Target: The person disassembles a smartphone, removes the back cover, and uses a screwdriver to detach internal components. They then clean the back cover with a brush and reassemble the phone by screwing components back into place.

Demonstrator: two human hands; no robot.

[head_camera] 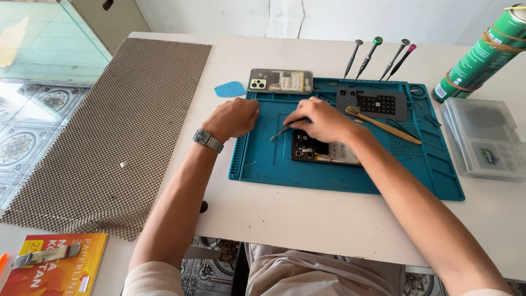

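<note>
Opened black smartphone (323, 151), its back cover off and circuit parts bare, lies on the blue silicone repair mat (350, 178) in front of you, its far end hidden under your right hand (320, 120). That hand is closed on thin metal tweezers (280, 131), whose tips point left onto the mat; what the tips touch is too small to make out. Your left hand (233, 117) rests curled at the mat's left edge, and you cannot tell whether it holds anything.

Far on the mat lie a grey phone back cover (280, 80), a dark grey perforated plate (372, 102) and a bamboo toothbrush (383, 125). Four slim screwdrivers (378, 57) stand beyond. A green spray can (485, 55), cut off by the frame, and a clear plastic box (485, 137) sit right. The white table (307, 219) also carries a brown mesh mat (120, 137) at left, above a patterned tile floor (27, 137).
</note>
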